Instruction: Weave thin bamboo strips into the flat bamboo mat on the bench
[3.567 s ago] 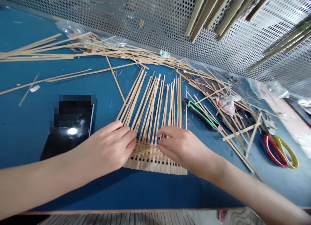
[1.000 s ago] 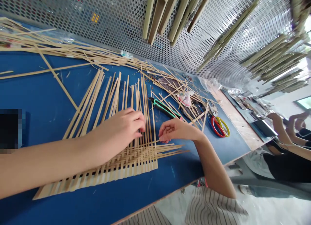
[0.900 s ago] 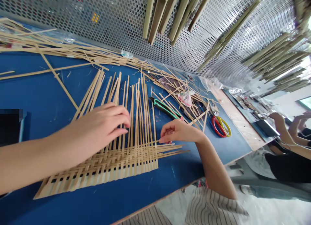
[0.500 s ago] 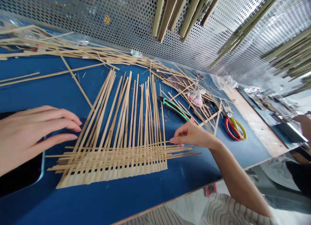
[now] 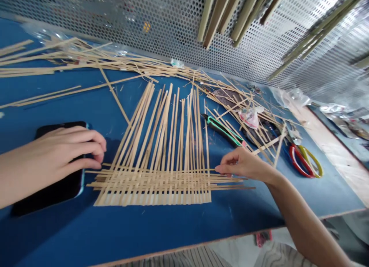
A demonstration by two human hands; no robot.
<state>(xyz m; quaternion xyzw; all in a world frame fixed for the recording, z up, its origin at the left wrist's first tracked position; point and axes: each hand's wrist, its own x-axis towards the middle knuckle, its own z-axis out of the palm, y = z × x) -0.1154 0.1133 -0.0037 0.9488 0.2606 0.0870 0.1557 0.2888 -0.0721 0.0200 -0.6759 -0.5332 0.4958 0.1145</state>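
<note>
Weave [image 5: 158, 176] lies towards seven o'clock from view centre: lower band [image 5: 152, 185] interlaced, upper strips [image 5: 188, 136] uncrossed. Right hand [image 5: 240, 164], weave's three o'clock, pinches crosswise strip [image 5: 212, 169]; left hand [image 5: 75, 146], nine o'clock, curled, grip unclear.

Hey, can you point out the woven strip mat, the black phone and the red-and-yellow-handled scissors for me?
Woven strip mat [image 5: 158, 182], head view: on the interlaced band.
Black phone [image 5: 60, 191], head view: on its uncovered lower part.
Red-and-yellow-handled scissors [image 5: 295, 147], head view: top of the red handle.
</note>
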